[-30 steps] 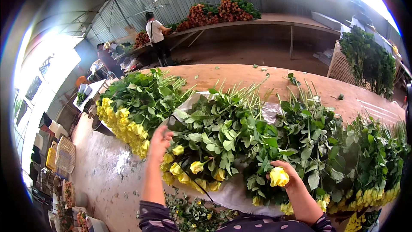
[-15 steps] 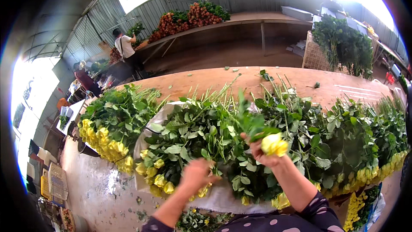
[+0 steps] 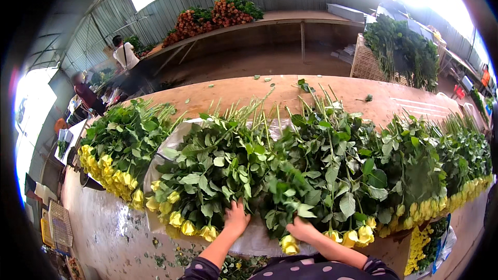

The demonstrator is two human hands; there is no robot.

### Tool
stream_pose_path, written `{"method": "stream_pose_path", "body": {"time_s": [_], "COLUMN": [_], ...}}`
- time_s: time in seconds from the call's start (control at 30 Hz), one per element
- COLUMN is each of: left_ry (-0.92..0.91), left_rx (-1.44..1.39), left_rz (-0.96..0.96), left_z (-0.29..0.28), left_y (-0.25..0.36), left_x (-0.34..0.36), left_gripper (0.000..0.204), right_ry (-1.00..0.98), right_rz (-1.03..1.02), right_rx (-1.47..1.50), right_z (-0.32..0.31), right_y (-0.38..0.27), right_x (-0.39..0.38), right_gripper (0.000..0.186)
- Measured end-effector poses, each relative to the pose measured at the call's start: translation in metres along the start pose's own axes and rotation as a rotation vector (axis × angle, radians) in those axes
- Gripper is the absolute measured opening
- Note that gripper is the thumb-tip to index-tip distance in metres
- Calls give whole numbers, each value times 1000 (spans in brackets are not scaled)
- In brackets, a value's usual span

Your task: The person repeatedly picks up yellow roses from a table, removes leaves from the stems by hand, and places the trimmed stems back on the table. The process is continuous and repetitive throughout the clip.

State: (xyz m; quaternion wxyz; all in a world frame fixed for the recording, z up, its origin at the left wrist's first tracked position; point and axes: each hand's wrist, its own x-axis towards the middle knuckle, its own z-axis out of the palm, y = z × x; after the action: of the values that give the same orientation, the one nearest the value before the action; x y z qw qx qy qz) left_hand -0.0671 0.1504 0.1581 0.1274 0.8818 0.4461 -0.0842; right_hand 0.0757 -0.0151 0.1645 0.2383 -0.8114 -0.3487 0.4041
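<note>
My right hand (image 3: 302,230) is closed round the stem of a yellow rose, just above its bloom (image 3: 289,245), at the front of the middle pile. Its leafy stem, blurred in part, lies back among the leaves. My left hand (image 3: 237,218) reaches into the leaves at the right side of a neighbouring pile of yellow roses (image 3: 207,168), fingers stretched out and their tips partly hidden by leaves. A white sheet (image 3: 258,236) lies under the stems between my hands. Further yellow roses (image 3: 358,237) lie beside my right hand, blooms toward me.
More yellow rose bunches lie at the left (image 3: 116,176) and right (image 3: 446,205) of the wooden table (image 3: 342,85). Behind stand a long bench with orange-red flowers (image 3: 199,23) and a wicker crate (image 3: 365,59) with greenery. Two people work at the far left. Leaf scraps litter the floor.
My right hand has come down toward me, laying the raised yellow rose onto the middle pile. My left hand has moved forward into the leaves. The view has shifted slightly.
</note>
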Motion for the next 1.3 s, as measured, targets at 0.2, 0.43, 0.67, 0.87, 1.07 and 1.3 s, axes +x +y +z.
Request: {"method": "stream_pose_path", "body": {"time_s": [0.2, 0.43, 0.67, 0.87, 1.07, 1.3], "left_ry": [-47, -202, -229, -27, 458, 90], "left_rx": [72, -1572, -2085, -1140, -58, -293], "left_rz": [-70, 91, 89, -17, 48, 196], "left_z": [36, -33, -32, 14, 26, 72], "left_y": [-11, -18, -24, -26, 15, 83], "left_x": [11, -9, -8, -3, -19, -49], "left_gripper": [79, 84, 83, 71, 55, 75], "right_ry": [-140, 4, 187, 162, 377, 442], "right_rz": [142, 119, -66, -224, -270, -29], "right_rx": [-240, -98, 181, 819, 587, 213], "right_z": [29, 57, 78, -91, -162, -142], "right_y": [-3, 18, 62, -42, -36, 22], "right_x": [16, 26, 48, -57, -135, -81], "right_gripper": [48, 36, 38, 50, 48, 54]}}
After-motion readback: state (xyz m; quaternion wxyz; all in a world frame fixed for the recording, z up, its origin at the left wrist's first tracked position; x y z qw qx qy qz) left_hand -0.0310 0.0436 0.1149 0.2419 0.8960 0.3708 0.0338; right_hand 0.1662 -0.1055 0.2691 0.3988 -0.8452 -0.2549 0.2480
